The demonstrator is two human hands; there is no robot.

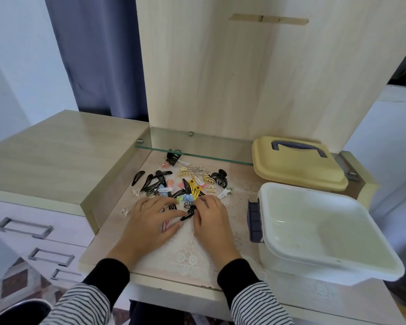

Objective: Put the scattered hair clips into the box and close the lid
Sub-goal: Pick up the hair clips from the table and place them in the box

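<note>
Left hand [150, 220], fingers spread, presses hair clips [193, 190] left of white box [271, 259]. Right hand [212, 221] curls fingers there; grip unclear.

Soft even daylight, wide-angle edge warping

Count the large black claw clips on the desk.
2: one claw clip at the back under the glass shelf, another right of the gold clips. The left hand or right hand may hide more.
</note>
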